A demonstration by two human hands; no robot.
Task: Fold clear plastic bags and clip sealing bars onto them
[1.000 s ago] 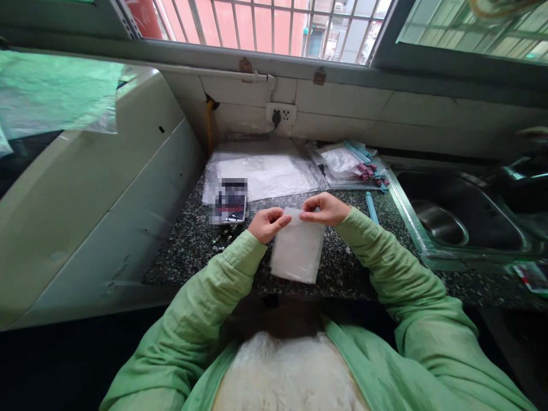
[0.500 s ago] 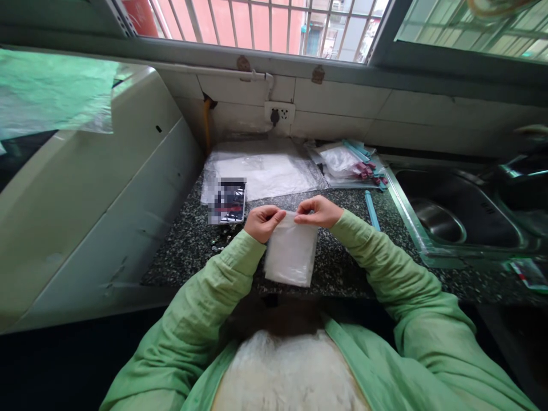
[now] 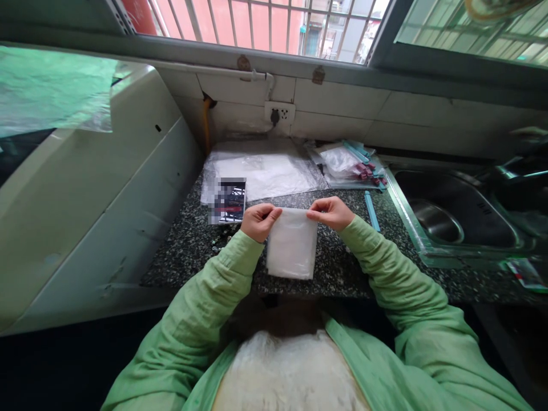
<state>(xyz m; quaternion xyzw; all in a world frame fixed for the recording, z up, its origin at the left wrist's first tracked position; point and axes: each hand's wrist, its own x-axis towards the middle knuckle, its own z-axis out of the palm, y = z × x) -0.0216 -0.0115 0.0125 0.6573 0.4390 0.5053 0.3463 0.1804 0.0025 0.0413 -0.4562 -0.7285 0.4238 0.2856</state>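
Bag: a small translucent white plastic bag (image 3: 291, 244), roughly rectangular, held flat over the near edge of the counter, its top edge stretched level between the two hands and its lower edge hanging toward the person.
Left hand: the left hand (image 3: 257, 221) pinches the bag's top left corner, fingers curled in and thumb pressed on the plastic.
Right hand: the right hand (image 3: 331, 212) pinches the top right corner in the same way; the two hands are apart, with the bag's top edge taut between them.
Sleeves: light green jacket sleeves (image 3: 222, 279) run from both wrists back to the near bottom of the view.
Counter: a dark speckled granite counter (image 3: 188, 245) lies under the bag.
Phone: a blurred dark phone-like slab (image 3: 230, 200) lies flat just left of the left hand; a few small pale bits sit on the stone near it, too small to tell.
Far sheets: a stack of large clear plastic sheets (image 3: 265, 171) lies flat beyond the hands, against the tiled wall.
Far right pile: a heap of clear bags with blue and dark red sealing strips (image 3: 353, 165) lies right of the sheets.
Loose strip: one light blue plastic strip (image 3: 371, 210) lies on the counter just right of the right hand.
Sink: a stainless steel sink (image 3: 460, 214) sits at the right.
Wall: a white wall socket (image 3: 279, 113) is on the tiles beyond the sheets.
Left side: a large off-white appliance (image 3: 85, 205) stands left of the counter.
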